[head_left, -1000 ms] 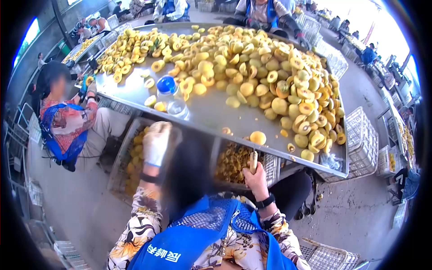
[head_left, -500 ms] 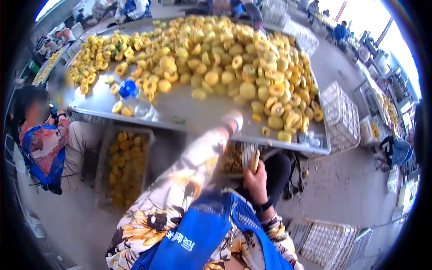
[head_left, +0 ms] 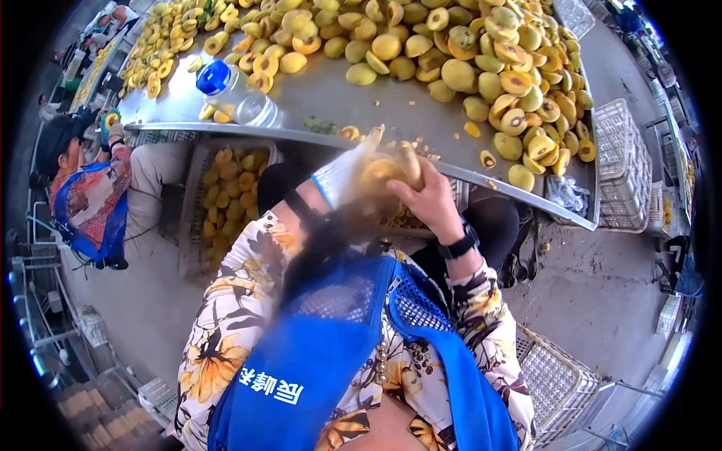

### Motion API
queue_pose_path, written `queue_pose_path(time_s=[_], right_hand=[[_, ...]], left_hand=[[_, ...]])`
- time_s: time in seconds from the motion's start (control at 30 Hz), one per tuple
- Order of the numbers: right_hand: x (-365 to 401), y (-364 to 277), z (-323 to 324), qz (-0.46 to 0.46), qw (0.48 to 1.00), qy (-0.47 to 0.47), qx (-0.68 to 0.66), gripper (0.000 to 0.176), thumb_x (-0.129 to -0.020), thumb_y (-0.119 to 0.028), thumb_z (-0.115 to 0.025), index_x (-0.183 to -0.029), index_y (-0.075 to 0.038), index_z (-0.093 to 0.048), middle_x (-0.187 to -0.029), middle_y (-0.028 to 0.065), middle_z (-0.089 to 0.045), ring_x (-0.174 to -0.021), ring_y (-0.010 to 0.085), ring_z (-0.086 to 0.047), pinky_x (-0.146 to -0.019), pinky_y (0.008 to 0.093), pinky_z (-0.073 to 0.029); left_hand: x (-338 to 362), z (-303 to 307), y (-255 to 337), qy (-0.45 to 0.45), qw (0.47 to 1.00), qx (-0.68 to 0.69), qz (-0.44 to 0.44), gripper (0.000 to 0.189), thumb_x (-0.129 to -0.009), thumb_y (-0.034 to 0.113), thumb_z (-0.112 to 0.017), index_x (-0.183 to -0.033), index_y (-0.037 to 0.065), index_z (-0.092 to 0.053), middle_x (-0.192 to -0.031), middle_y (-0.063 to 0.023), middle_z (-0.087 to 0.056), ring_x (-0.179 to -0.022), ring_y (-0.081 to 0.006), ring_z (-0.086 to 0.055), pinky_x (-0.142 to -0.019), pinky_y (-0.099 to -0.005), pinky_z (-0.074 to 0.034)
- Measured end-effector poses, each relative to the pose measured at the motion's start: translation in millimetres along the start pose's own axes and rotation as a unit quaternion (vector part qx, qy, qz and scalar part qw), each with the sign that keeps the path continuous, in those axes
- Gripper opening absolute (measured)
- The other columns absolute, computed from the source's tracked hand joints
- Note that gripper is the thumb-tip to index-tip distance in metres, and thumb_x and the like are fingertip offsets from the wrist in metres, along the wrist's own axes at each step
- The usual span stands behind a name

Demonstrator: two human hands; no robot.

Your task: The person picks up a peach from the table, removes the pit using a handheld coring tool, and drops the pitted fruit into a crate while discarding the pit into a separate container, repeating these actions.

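My left hand (head_left: 347,179), in a white glove, is closed around a halved yellow peach (head_left: 379,174) just off the table's near edge; motion blurs its fingers. Close beside it, my bare right hand (head_left: 430,197) grips a tool with a pale wooden-looking handle (head_left: 410,162). The tool's working end is hidden at the fruit. Beyond both hands, a big pile of halved yellow peaches (head_left: 459,75), some with pits showing, covers much of the metal table (head_left: 331,105). Beneath my hands, a container of small scraps is partly hidden.
A blue-capped clear bottle (head_left: 252,105) lies on the table at left. Below stands a crate of peach halves (head_left: 197,177). White plastic crates (head_left: 623,161) are stacked at right, another crate (head_left: 553,376) behind. A co-worker (head_left: 90,195) sits at left. A clear plastic bag (head_left: 565,194) lies at the table corner.
My left hand has drawn back from the tabletop towards my body and now holds a peach half. My right hand has come up with its tool to meet it. The view has tilted down.
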State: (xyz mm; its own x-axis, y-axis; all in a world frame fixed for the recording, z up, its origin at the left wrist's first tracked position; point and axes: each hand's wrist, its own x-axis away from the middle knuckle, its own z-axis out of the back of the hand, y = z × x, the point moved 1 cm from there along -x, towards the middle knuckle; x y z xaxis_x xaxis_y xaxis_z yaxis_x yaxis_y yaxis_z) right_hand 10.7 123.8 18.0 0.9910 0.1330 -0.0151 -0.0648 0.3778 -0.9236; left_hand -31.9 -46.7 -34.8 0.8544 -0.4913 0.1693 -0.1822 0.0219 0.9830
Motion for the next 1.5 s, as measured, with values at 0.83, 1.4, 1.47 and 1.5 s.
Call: queue_pose_path(time_s=[0.83, 1.4, 1.47, 1.5], right_hand=[[-5, 35, -9, -0.086, 0.996, 0.038, 0.003, 0.015, -0.080, -0.016, -0.063, -0.083, -0.002, -0.058, -0.063, 0.0080, -0.058, -0.058, 0.0132, -0.056, -0.057, 0.0279, -0.046], [11, 10, -33, -0.026, 0.996, -0.036, 0.077, 0.026, -0.091, -0.026, -0.053, -0.092, -0.002, -0.043, -0.063, 0.0198, -0.053, -0.059, 0.0410, -0.053, -0.051, 0.0393, -0.043], [14, 11, -38, -0.027, 0.996, -0.026, 0.086, 0.024, -0.091, -0.024, -0.054, -0.092, -0.002, -0.043, -0.065, 0.0213, -0.054, -0.062, 0.0426, -0.054, -0.052, 0.0418, -0.043], [15, 11, -39, -0.028, 0.995, -0.020, 0.091, 0.024, -0.090, -0.023, -0.054, -0.091, -0.002, -0.043, -0.066, 0.0221, -0.054, -0.063, 0.0435, -0.055, -0.052, 0.0430, -0.043]], left_hand=[[32, -1, 3, 0.193, 0.980, 0.034, -0.044, 0.037, -0.092, 0.028, -0.045, -0.120, 0.004, -0.048, -0.114, -0.0101, -0.055, -0.105, -0.0215, -0.054, -0.088, -0.0346, -0.047], [15, -13, 6, 0.328, 0.882, 0.337, -0.004, 0.037, -0.076, 0.012, -0.062, -0.111, 0.002, -0.055, -0.102, -0.0164, -0.059, -0.091, -0.0323, -0.058, -0.081, -0.0376, -0.047], [14, -14, -11, 0.331, 0.922, 0.188, -0.069, 0.033, -0.081, 0.016, -0.058, -0.112, 0.003, -0.054, -0.103, -0.0148, -0.059, -0.092, -0.0294, -0.058, -0.082, -0.0363, -0.046], [15, -14, -9, 0.326, 0.933, 0.123, -0.092, 0.033, -0.085, 0.020, -0.055, -0.113, 0.003, -0.054, -0.105, -0.0131, -0.059, -0.094, -0.0263, -0.057, -0.084, -0.0345, -0.046]])
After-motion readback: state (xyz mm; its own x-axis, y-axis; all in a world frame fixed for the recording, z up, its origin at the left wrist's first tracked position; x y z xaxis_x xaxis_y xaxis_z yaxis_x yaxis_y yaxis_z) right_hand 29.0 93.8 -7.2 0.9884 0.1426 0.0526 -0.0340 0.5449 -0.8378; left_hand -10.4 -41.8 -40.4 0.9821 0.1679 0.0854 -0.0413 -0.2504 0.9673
